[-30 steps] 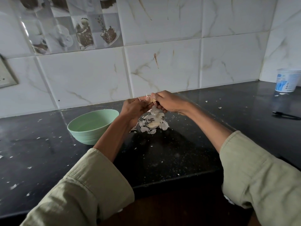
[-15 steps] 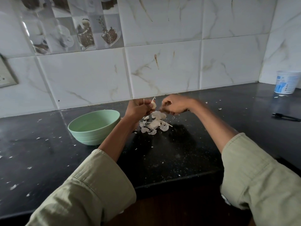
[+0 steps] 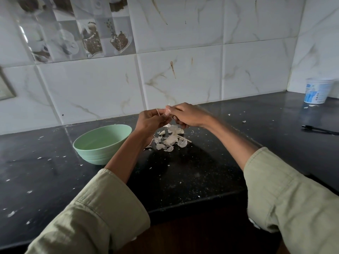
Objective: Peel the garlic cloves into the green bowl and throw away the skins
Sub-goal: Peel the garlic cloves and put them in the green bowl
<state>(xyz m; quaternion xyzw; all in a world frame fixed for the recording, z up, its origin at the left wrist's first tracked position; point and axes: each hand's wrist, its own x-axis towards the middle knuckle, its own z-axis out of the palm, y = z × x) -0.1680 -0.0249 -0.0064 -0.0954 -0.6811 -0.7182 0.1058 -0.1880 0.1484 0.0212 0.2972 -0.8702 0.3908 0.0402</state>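
Garlic clove [image 3: 167,112] sits pinched between your left hand [image 3: 149,121] and right hand [image 3: 185,115], both fingers grasping it; green bowl [image 3: 102,143] lies left of and below them, nearer your left hand.

- Dark, speckled black stone countertop [image 3: 192,176], glossy, wrapping round a corner on the right.
- White marble-look wall tiles with beige veins [image 3: 181,74] behind it, a couple of brownish streaks on them.
- Printed decorative tile of cups and coffee beans [image 3: 77,32] up top left.
- Pale switch plate [image 3: 5,88] at the left edge.
- Dim, soft light overall.
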